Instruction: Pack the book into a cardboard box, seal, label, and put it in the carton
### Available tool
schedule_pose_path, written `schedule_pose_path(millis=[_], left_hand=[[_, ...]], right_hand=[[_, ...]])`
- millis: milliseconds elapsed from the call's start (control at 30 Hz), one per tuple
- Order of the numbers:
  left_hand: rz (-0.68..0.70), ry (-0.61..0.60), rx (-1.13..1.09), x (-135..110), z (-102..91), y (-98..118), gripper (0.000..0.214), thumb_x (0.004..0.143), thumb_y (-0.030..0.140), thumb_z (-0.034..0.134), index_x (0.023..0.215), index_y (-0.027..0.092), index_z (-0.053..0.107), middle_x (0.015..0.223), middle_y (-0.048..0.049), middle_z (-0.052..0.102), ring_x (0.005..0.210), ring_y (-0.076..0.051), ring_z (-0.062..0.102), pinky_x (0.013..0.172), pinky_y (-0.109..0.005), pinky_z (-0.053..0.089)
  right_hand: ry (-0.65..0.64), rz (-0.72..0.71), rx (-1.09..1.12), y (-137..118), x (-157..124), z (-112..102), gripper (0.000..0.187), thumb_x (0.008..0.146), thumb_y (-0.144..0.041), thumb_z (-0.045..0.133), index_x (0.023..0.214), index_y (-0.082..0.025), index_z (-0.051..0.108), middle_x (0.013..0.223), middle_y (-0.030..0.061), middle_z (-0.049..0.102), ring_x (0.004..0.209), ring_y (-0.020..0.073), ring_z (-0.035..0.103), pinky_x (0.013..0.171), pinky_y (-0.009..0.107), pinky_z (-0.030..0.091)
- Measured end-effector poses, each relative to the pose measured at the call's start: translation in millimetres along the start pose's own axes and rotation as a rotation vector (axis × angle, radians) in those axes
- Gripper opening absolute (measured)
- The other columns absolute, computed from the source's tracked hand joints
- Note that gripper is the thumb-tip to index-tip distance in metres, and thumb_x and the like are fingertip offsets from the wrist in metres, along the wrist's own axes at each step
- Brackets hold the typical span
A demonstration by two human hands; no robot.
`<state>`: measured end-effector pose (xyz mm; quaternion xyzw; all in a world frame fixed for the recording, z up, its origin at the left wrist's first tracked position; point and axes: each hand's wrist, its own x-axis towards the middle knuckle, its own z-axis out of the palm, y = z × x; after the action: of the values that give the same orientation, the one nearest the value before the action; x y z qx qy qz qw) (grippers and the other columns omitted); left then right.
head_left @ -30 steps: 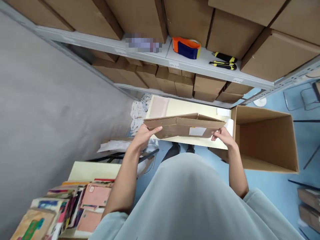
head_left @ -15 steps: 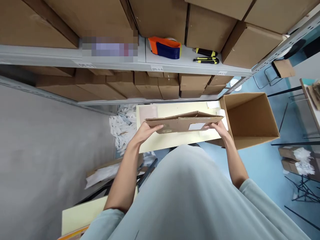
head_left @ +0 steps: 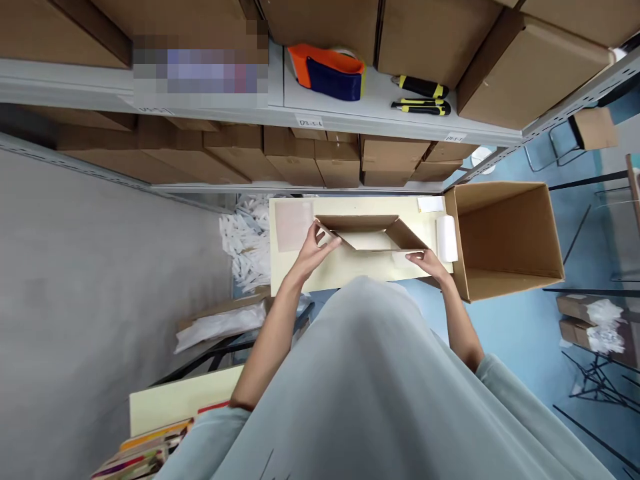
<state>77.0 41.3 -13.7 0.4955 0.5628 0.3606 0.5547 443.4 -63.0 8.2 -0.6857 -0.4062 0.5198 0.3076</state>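
A cardboard box (head_left: 407,235) stands over the cream tabletop (head_left: 360,275) in front of me, partly unfolded into a slanted four-sided frame. The tabletop shows through its middle. My left hand (head_left: 315,253) grips the box's left end, fingers at the far corner and thumb at the near one. At the near right corner, my right hand (head_left: 426,262) pinches the wall's edge, its fingers partly under the rim. A white patch (head_left: 403,260) shows by the box's near side, beside my right fingers.
A large open carton (head_left: 505,233) stands right of the table, beside a white roll (head_left: 447,239). Shelves (head_left: 210,110) full of boxes rise ahead, holding box cutters (head_left: 423,87) and an orange-and-blue tape dispenser (head_left: 330,75). Shredded white paper (head_left: 245,247) lies left.
The box has gone from nearly flat to an opened frame and sits lower, towards the tabletop. My left hand has moved right and up; my right hand has shifted slightly left.
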Motion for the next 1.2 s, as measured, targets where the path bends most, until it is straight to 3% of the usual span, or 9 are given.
schedule_pose_path(millis=[100, 200, 400, 500, 633, 867, 967, 1100, 1200], left_hand=[[-0.063, 0.03, -0.042, -10, 15.5, 9, 0.073, 0.085, 0.05, 0.087, 0.146, 0.023, 0.058, 0.164, -0.0196, 0.061, 0.152, -0.035, 0.061, 0.121, -0.048, 0.056], [-0.107, 0.098, 0.102, -24, 27.9, 16, 0.066, 0.084, 0.046, 0.087, 0.139, 0.019, 0.061, 0.146, -0.0197, 0.072, 0.138, -0.036, 0.071, 0.114, -0.049, 0.06], [-0.144, 0.201, 0.603, -49, 38.5, 36, 0.043, 0.09, 0.036, 0.075, 0.128, 0.016, 0.068, 0.125, -0.0175, 0.076, 0.092, -0.031, 0.08, 0.097, -0.048, 0.062], [-0.061, 0.226, 0.748, -54, 33.9, 53, 0.042, 0.092, 0.024, 0.065, 0.134, 0.017, 0.071, 0.119, -0.0133, 0.077, 0.09, -0.029, 0.078, 0.093, -0.043, 0.061], [0.054, 0.213, 0.88, -61, 27.2, 71, 0.049, 0.099, 0.024, 0.059, 0.146, 0.023, 0.071, 0.119, -0.0105, 0.075, 0.093, -0.028, 0.076, 0.092, -0.04, 0.061], [0.058, 0.134, 0.982, -65, 33.9, 63, 0.055, 0.106, 0.029, 0.056, 0.16, 0.021, 0.064, 0.13, -0.0157, 0.072, 0.09, -0.031, 0.077, 0.088, -0.044, 0.063], [0.125, 0.044, 0.898, -63, 30.3, 51, 0.054, 0.109, 0.04, 0.059, 0.16, 0.023, 0.064, 0.14, -0.0152, 0.072, 0.101, -0.032, 0.078, 0.098, -0.046, 0.064], [0.277, -0.12, 0.78, -58, 16.7, 33, 0.052, 0.11, 0.055, 0.061, 0.15, 0.026, 0.074, 0.165, -0.0125, 0.062, 0.148, -0.038, 0.061, 0.125, -0.052, 0.052], [0.306, -0.198, 0.751, -52, 4.3, 20, 0.065, 0.101, 0.07, 0.07, 0.15, 0.026, 0.074, 0.173, -0.0117, 0.056, 0.153, -0.04, 0.055, 0.126, -0.056, 0.052]], right_hand=[[-0.059, -0.004, -0.096, -13, -22, -29, 0.086, 0.074, -0.058, 0.097, 0.148, -0.026, 0.069, 0.15, 0.0152, 0.073, 0.13, 0.033, 0.074, 0.109, 0.051, 0.063], [-0.006, -0.11, -0.173, -34, -32, -42, 0.077, 0.087, -0.062, 0.088, 0.153, -0.029, 0.067, 0.146, 0.0112, 0.075, 0.125, 0.0291, 0.074, 0.105, 0.046, 0.064], [0.057, -0.311, -0.54, -67, 3, -19, 0.026, 0.104, -0.042, 0.067, 0.115, -0.026, 0.084, 0.102, 0.0069, 0.079, 0.076, 0.0233, 0.069, 0.082, 0.04, 0.057], [0.174, -0.372, -0.676, -79, 16, -14, 0.032, 0.108, -0.03, 0.052, 0.098, -0.021, 0.081, 0.096, 0.0095, 0.076, 0.069, 0.0218, 0.065, 0.076, 0.037, 0.05], [0.273, -0.362, -0.788, -93, 17, -10, 0.029, 0.109, -0.028, 0.052, 0.101, -0.017, 0.077, 0.095, 0.0097, 0.076, 0.072, 0.0226, 0.067, 0.075, 0.034, 0.047], [0.151, -0.251, -0.905, -92, 22, 35, 0.03, 0.108, -0.023, 0.054, 0.129, -0.015, 0.074, 0.107, 0.0132, 0.079, 0.086, 0.0274, 0.074, 0.078, 0.034, 0.051], [0.093, -0.259, -0.867, -85, 22, 48, 0.038, 0.115, -0.032, 0.052, 0.144, -0.017, 0.07, 0.117, 0.0142, 0.077, 0.093, 0.028, 0.077, 0.082, 0.036, 0.056], [-0.112, -0.387, -0.75, -70, 19, 42, 0.052, 0.111, -0.052, 0.066, 0.153, -0.021, 0.068, 0.153, 0.0177, 0.068, 0.137, 0.0351, 0.07, 0.111, 0.046, 0.059], [-0.297, -0.476, -0.681, -58, 17, 27, 0.074, 0.097, -0.062, 0.084, 0.158, -0.025, 0.066, 0.169, 0.0153, 0.058, 0.157, 0.0382, 0.054, 0.128, 0.054, 0.051]])
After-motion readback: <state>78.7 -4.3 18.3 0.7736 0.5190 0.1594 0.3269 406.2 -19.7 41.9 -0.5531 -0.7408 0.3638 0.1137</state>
